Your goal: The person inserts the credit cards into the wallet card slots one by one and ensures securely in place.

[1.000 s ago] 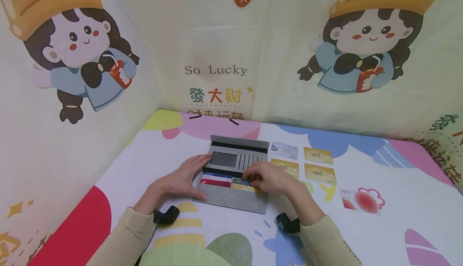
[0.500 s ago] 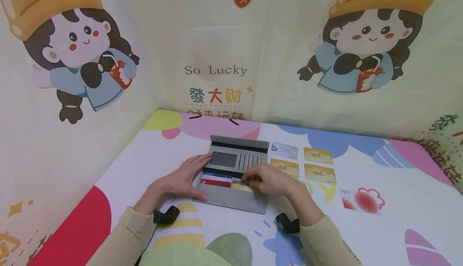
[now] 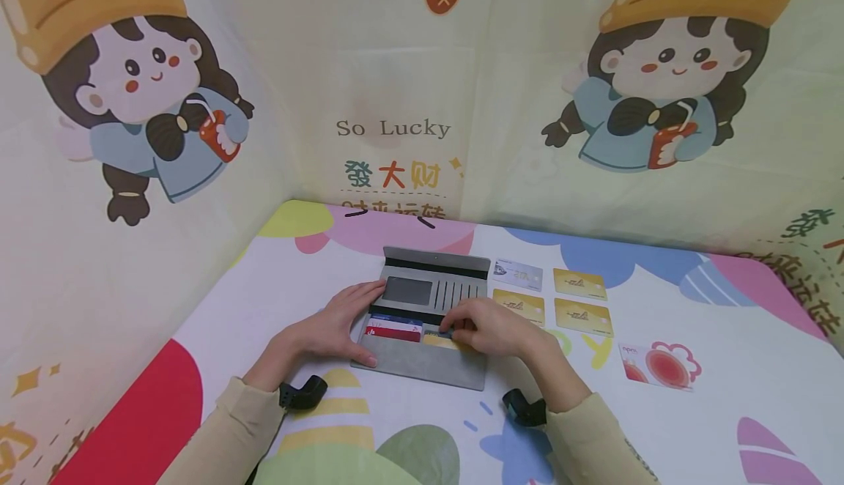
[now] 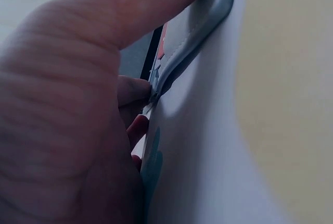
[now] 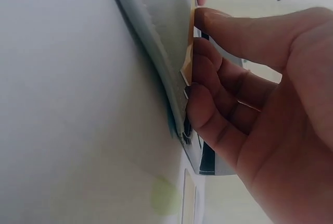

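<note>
Fingers (image 5: 200, 107) of the right hand (image 3: 491, 324) were bent at the right-hand pocket, where they seemed to pinch the upper edge of a dark card (image 3: 445, 335), though its far side was hidden. That card lay right under the fingertips, mostly sunk behind a gold card (image 3: 438, 341), its long axis running sideways along the pocket mouth. The right hand was clearly the nearer one. The left hand (image 3: 336, 324) rested against the wallet's left side, thumb spread wide from the fingers and lying at the near left corner.

The grey wallet (image 3: 418, 371) lay unfolded on the table (image 3: 217, 368). Its left-hand pocket held a red-and-white card (image 3: 393, 332) with a blue card (image 3: 395, 317) behind it. Beyond the right hand lay a silver card (image 3: 519, 275), three loose gold cards (image 3: 580, 284) and, farther right, a pink-and-white card (image 3: 649, 366).
</note>
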The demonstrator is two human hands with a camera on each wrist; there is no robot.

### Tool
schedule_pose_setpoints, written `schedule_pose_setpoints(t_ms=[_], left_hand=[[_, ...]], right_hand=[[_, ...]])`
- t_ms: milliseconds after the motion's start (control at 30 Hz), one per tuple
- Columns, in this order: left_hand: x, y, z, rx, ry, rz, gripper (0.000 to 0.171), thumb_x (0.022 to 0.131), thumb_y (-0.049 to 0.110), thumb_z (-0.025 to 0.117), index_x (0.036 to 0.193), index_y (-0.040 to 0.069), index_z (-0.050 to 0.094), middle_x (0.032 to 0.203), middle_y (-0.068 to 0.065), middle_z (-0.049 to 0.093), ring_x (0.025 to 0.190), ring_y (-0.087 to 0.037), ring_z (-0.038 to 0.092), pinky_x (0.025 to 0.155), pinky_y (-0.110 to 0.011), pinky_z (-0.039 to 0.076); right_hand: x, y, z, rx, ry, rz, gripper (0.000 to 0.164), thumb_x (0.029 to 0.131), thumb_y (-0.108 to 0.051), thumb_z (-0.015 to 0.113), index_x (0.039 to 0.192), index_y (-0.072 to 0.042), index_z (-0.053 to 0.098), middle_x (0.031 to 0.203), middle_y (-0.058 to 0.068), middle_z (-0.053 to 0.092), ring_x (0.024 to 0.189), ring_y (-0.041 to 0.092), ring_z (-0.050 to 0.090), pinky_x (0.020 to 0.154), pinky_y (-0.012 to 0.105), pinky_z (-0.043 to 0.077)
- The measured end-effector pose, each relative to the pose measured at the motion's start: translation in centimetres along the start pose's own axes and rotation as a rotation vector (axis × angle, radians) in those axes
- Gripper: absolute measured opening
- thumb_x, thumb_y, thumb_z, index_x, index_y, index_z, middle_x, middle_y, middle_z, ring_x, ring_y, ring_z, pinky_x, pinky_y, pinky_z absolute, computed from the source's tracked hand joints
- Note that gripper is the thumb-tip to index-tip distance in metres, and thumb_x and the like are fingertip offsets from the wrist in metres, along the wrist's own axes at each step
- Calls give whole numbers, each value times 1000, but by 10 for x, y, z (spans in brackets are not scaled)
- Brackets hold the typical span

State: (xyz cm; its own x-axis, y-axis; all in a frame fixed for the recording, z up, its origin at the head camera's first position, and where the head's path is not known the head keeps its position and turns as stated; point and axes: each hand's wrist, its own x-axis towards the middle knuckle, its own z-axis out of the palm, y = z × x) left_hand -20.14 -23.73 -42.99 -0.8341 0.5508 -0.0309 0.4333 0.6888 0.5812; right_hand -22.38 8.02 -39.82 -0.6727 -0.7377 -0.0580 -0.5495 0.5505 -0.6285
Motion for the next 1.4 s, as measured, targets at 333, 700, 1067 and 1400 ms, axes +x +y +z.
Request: schedule_pose_setpoints(t_ms=[333, 700, 1067, 1400], left_hand=[[0, 0, 1, 2, -1, -16, 119, 69, 56, 85, 160, 6, 26, 165, -11, 22, 148, -36, 18, 115, -65, 19], [0, 2, 0, -5, -4, -25, 119, 69, 55, 85, 160, 5, 26, 165, -11, 21, 149, -35, 17, 115, -64, 19], [0, 1, 0, -1, -9, -18, 119, 70, 56, 85, 160, 6, 25, 165, -11, 21, 149, -36, 17, 115, -65, 19], [1, 0, 1, 2, -12, -13, 119, 70, 57, 84, 160, 6, 25, 166, -10, 20, 149, -35, 16, 116, -64, 19]], right_hand=[[-1, 6, -5, 1, 35, 62, 12, 96, -8, 69, 104, -15, 74, 99, -3, 69, 89, 14, 59, 85, 35, 53], [-4, 9, -12, 54, 53, 106, 15, 95, -7, 69, 109, -11, 74, 97, -4, 68, 85, 14, 60, 82, 34, 53], [-13, 18, -20, 65, 95, 25, 18, 94, -8, 71, 112, -8, 72, 91, -6, 63, 81, 15, 57, 73, 32, 52], [-25, 24, -32, 72, 131, 32, 22, 93, -12, 73, 115, -7, 71, 94, -3, 62, 85, 18, 56, 76, 32, 52]])
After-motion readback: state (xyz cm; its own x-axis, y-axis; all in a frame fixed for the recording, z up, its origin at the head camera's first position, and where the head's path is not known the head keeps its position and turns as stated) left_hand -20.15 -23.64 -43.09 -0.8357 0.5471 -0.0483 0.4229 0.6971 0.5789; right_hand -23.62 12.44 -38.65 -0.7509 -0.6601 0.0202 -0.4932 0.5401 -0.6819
